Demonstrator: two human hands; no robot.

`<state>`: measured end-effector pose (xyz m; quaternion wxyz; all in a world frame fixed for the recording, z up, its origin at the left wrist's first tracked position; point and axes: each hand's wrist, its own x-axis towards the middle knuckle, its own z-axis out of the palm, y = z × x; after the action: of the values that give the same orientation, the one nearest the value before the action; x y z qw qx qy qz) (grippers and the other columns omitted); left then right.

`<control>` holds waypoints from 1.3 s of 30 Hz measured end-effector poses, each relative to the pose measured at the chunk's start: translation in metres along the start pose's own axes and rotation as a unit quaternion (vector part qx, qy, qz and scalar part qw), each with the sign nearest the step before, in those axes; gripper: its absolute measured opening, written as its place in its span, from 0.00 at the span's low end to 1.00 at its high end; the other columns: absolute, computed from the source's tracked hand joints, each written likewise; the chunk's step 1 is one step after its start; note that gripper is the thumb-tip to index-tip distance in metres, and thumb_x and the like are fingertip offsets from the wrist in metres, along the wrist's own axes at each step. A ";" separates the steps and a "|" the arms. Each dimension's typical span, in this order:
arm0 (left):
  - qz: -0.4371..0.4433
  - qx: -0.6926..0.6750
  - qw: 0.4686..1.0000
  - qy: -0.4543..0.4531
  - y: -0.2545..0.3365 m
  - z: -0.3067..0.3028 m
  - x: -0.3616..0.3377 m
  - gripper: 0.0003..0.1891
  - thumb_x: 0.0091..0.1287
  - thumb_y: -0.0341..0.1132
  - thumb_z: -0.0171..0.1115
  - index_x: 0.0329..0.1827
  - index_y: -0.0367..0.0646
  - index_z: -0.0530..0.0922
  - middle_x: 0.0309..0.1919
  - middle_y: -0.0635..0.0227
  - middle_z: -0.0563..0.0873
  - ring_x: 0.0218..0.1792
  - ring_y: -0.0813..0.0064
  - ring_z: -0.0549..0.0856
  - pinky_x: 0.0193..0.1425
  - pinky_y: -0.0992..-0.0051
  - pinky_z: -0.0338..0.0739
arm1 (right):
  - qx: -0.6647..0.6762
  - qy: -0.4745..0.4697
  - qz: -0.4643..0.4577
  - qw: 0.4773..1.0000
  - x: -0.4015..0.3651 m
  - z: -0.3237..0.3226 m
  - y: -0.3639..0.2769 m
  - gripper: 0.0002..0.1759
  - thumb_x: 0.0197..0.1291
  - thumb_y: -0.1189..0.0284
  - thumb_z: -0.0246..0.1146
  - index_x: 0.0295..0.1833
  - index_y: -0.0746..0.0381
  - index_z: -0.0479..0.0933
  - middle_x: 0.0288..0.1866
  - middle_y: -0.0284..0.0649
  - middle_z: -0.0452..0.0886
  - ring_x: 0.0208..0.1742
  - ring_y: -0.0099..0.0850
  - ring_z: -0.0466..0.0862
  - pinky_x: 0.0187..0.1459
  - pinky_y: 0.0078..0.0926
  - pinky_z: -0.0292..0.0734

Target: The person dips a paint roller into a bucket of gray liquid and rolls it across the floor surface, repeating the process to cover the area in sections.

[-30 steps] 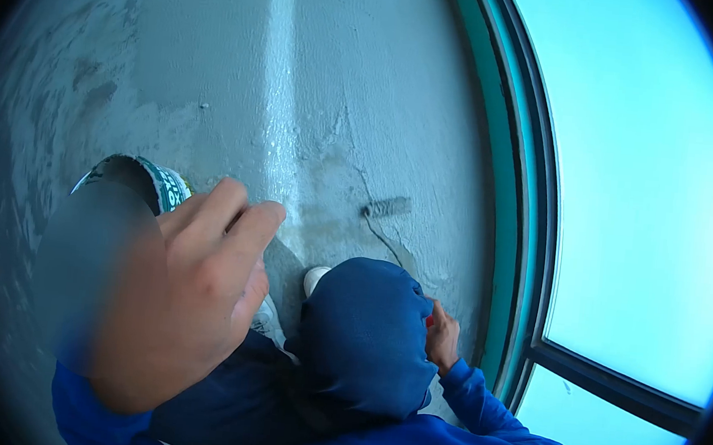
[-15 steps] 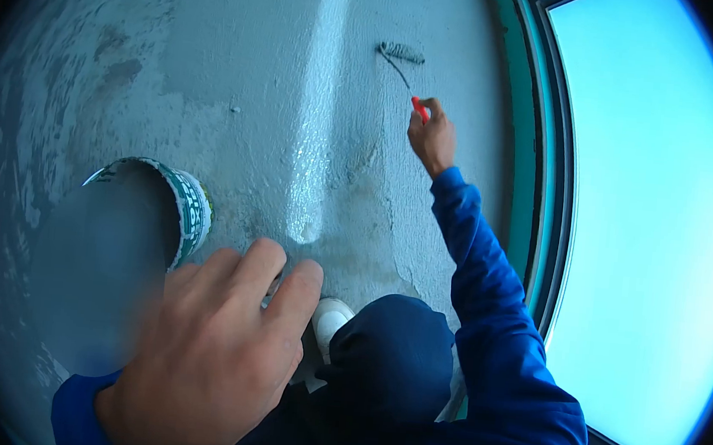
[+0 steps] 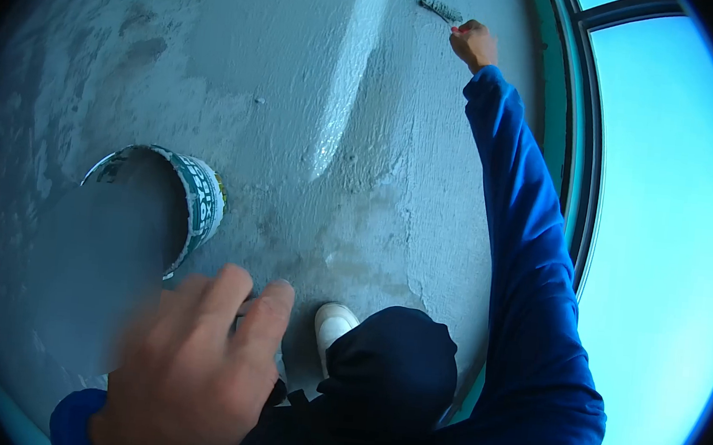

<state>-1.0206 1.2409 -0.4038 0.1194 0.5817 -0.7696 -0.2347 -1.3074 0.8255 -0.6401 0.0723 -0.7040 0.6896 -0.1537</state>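
Observation:
My right hand (image 3: pixel 474 45) is stretched far out, shut on the red handle of a small paint roller (image 3: pixel 439 9). The roller's head lies on the grey coated floor (image 3: pixel 302 65), close to the teal window frame. My left hand (image 3: pixel 191 369) is close to the camera at the bottom. Its fingers are slightly apart and hold nothing, and it rests above my bent leg. Just to its left stands a bucket of grey coating (image 3: pixel 197 200) with a green-and-white label.
My knee in dark blue trousers (image 3: pixel 390 370) and a white shoe (image 3: pixel 335 322) are at the bottom middle. A glossy wet streak (image 3: pixel 352 78) runs up the floor. A dark-framed window (image 3: pixel 587 158) with bright glass bounds the right side. The floor on the left is patchy.
My right arm has gone from tucked by my knee to fully stretched, pushing the roller far up the floor beside the window frame. My left hand has dropped lower in view.

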 end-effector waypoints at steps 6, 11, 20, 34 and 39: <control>-0.049 0.059 0.987 0.141 0.012 -0.012 -0.009 0.16 0.58 0.19 0.59 0.50 0.36 0.81 0.35 0.58 0.79 0.30 0.66 0.82 0.29 0.69 0.75 | 0.027 0.046 -0.016 0.998 -0.137 -0.012 0.019 0.14 0.56 0.67 0.59 0.46 0.60 0.81 0.40 0.59 0.85 0.43 0.60 0.84 0.47 0.53 0.79; -0.020 0.144 0.961 0.235 -0.031 -0.036 0.029 0.14 0.63 0.24 0.59 0.52 0.41 0.81 0.39 0.60 0.81 0.39 0.68 0.82 0.41 0.70 0.75 | 0.050 -0.001 0.000 0.999 -0.283 -0.047 0.028 0.11 0.61 0.69 0.60 0.47 0.60 0.75 0.30 0.58 0.83 0.34 0.60 0.84 0.35 0.56 0.78; -0.150 0.253 0.914 0.279 -0.222 -0.090 0.117 0.13 0.63 0.37 0.59 0.44 0.37 0.82 0.40 0.50 0.87 0.43 0.50 0.86 0.48 0.57 0.77 | 0.089 -0.079 0.076 0.990 -0.519 -0.119 0.055 0.13 0.65 0.71 0.61 0.54 0.57 0.73 0.31 0.53 0.84 0.30 0.53 0.85 0.30 0.49 0.77; -0.359 0.165 0.883 0.255 -0.483 -0.062 0.035 0.28 0.65 0.44 0.54 0.66 0.39 0.76 0.63 0.50 0.80 0.66 0.50 0.77 0.68 0.59 0.71 | 0.072 -0.069 0.130 0.986 -0.604 -0.123 0.001 0.13 0.64 0.70 0.63 0.54 0.57 0.78 0.32 0.55 0.84 0.33 0.53 0.86 0.33 0.42 0.79; -0.432 0.100 0.865 0.235 -0.494 -0.047 -0.009 0.29 0.66 0.44 0.53 0.68 0.39 0.74 0.66 0.52 0.78 0.67 0.49 0.76 0.69 0.57 0.70 | 0.036 -0.008 0.095 0.995 -0.480 -0.077 -0.024 0.13 0.64 0.67 0.62 0.52 0.57 0.80 0.29 0.56 0.83 0.31 0.55 0.85 0.33 0.44 0.78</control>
<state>-0.5822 1.1341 -0.6095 0.1244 0.9029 -0.4095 -0.0406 -1.3097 1.3113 -0.6159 0.1175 -0.6336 0.7467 -0.1650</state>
